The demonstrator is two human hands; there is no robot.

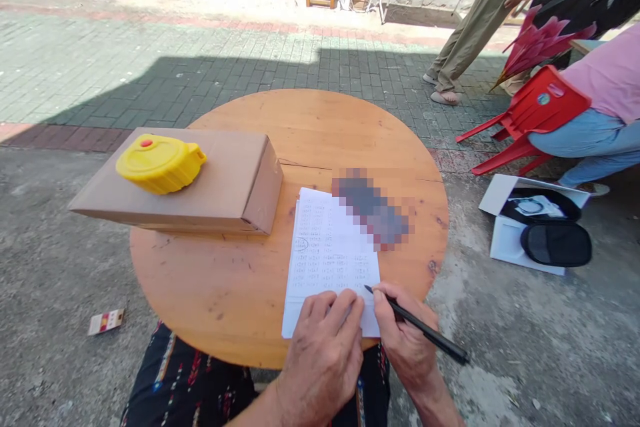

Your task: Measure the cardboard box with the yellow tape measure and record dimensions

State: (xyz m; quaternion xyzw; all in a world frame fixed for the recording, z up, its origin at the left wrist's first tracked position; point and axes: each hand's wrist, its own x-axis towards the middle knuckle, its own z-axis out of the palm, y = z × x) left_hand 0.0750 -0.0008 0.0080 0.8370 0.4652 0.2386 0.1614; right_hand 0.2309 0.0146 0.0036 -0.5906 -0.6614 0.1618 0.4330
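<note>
**Black pen (pixel 427 329) held at handwritten sheets (pixel 320 267) on a round table (pixel 210 293)**

The pen is gripped by the right hand (pixel 407 337), its fingers closed round the barrel; the tip is held at the sheets' right side, though whether paper is touched cannot be told. The sheets are steadied by the left hand (pixel 327 340), which is laid over them loosely spread, fingers slightly bent, nothing grasped.

White and loosely stacked, the sheets are placed near the table's front edge and are filled with columns of small, faint handwriting. One entry at the left is circled; no line can be read with certainty. Lettering on a small pack (pixel 106 321) on the ground cannot be made out either.

The sheets' lower part is hidden by the left hand, and their upper right is covered by a pixelated patch (pixel 373 210). Both forearms are cut off below.
</note>
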